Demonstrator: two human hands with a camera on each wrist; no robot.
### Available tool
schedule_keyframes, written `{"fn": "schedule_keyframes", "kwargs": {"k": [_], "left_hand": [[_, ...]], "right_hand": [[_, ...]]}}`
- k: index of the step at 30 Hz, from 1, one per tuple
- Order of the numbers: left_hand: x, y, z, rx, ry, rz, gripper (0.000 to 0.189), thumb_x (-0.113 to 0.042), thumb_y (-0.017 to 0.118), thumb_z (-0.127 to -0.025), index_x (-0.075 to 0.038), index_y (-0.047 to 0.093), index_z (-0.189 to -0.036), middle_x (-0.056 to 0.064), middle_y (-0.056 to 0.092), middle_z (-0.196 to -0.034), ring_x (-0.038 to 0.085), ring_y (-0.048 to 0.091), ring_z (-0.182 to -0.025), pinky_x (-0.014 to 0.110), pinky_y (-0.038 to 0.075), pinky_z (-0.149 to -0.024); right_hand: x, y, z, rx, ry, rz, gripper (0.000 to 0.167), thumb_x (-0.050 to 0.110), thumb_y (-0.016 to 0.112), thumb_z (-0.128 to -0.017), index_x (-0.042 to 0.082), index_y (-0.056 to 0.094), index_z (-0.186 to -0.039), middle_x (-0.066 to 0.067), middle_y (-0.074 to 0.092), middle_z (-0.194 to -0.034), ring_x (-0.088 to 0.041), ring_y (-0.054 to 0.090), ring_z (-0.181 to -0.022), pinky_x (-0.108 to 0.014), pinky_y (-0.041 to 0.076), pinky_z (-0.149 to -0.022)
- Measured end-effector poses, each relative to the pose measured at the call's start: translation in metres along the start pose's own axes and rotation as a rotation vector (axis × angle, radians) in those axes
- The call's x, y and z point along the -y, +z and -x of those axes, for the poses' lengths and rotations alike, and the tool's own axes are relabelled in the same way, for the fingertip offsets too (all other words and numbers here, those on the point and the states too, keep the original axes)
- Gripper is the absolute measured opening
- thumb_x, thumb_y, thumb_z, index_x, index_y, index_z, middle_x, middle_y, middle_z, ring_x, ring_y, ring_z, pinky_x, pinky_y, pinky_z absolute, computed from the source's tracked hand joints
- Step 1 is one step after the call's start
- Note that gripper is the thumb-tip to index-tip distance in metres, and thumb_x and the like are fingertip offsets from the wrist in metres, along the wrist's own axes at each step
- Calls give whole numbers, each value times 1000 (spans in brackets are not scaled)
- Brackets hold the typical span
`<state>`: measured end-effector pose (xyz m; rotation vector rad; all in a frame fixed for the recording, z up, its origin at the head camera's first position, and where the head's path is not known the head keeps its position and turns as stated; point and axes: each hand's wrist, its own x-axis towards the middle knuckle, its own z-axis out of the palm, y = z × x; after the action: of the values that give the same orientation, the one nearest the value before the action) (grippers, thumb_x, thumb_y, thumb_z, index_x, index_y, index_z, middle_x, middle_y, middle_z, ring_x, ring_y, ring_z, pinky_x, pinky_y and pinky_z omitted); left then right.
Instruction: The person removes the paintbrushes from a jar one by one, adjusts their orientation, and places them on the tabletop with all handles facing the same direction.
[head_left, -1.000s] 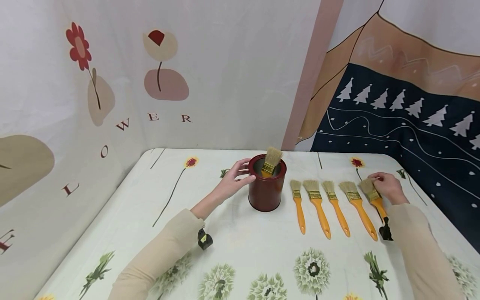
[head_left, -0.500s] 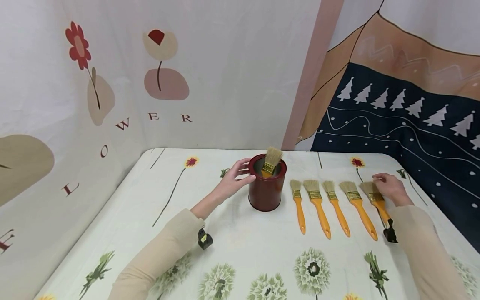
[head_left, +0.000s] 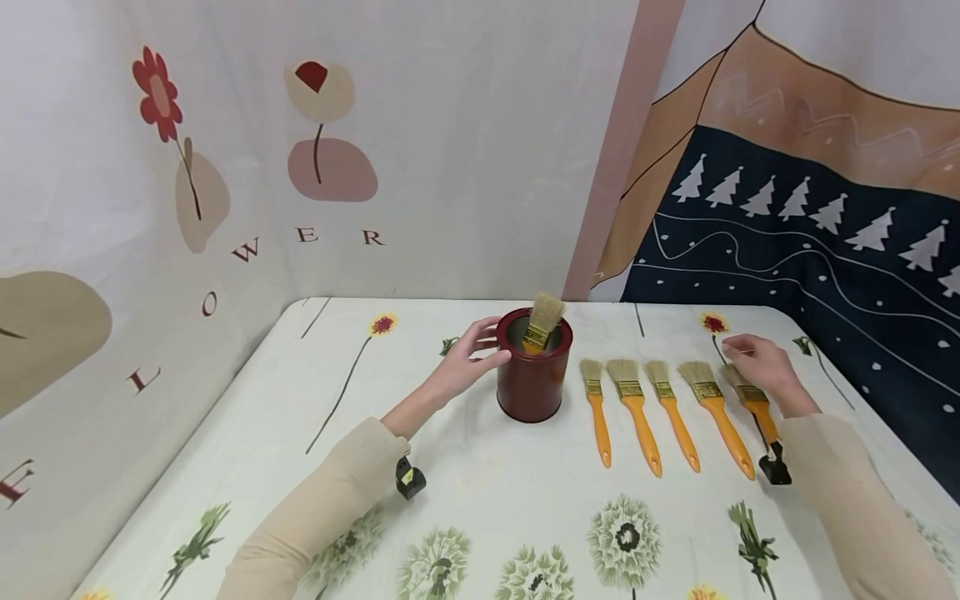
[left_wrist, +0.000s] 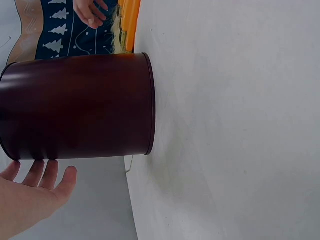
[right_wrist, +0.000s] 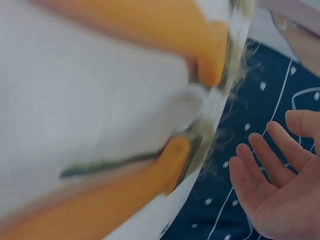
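A dark red can [head_left: 531, 383] stands upright at mid-table, with one paintbrush [head_left: 545, 315] inside, bristles up. My left hand [head_left: 467, 360] touches the can's left side near the rim; in the left wrist view its relaxed fingertips [left_wrist: 52, 163] meet the wall. To the right, several orange-handled paintbrushes lie in a row, bristles away from me. Above the bristles of the rightmost paintbrush [head_left: 759, 410] hovers my right hand [head_left: 767, 370], partly covering them. The right wrist view shows this hand [right_wrist: 285, 185] with spread, loosely bent fingers and nothing in them.
The row's other paintbrushes run from a narrow paintbrush [head_left: 597, 421] near the can to a wide paintbrush [head_left: 726, 433] beside the rightmost one. A flower-printed cloth covers the table [head_left: 480, 483]. Printed curtains [head_left: 465, 150] hang behind it.
My right hand has come off the rightmost paintbrush's bristles and risen slightly, moving away and a little left. That brush stays on the table. The left hand and the can have not moved.
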<state>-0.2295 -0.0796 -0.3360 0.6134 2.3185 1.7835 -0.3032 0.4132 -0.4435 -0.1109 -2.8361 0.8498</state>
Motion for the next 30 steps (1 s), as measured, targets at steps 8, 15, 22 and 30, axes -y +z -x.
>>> {"fn": "schedule_keyframes", "kwargs": {"k": [8,15,22,30], "left_hand": [[0,0,0,-1,1,4,58,-18,57,-87,-7,28,-136,17,36,-131,34,33,-120,41,36,-91],[0,0,0,-1,8,2,58,-18,57,-87,-7,28,-136,17,36,-130,34,34,-119,43,35,-92],[0,0,0,-1,3,1,58,-18,57,-87,-8,28,-136,17,36,-130,32,35,-119,41,36,-91],[1,0,0,-4,4,3,58,-18,57,-87,-7,28,-136,17,36,-130,33,34,-119,43,35,-92]], "right_hand": [[24,15,2,-2,-69,-44,58,52,32,-88,6,50,-119,-16,50,-112,-31,44,-96,-48,41,-77],[54,22,6,45,-123,-116,46,45,38,-91,11,52,-118,-10,52,-113,-28,45,-100,-45,42,-80],[57,44,-3,19,-176,-114,48,55,41,-85,19,53,-115,-2,53,-108,-23,45,-97,-46,43,-76],[91,45,8,50,-286,-149,39,45,42,-89,19,55,-115,-1,56,-105,-20,48,-94,-36,45,-74]]}}
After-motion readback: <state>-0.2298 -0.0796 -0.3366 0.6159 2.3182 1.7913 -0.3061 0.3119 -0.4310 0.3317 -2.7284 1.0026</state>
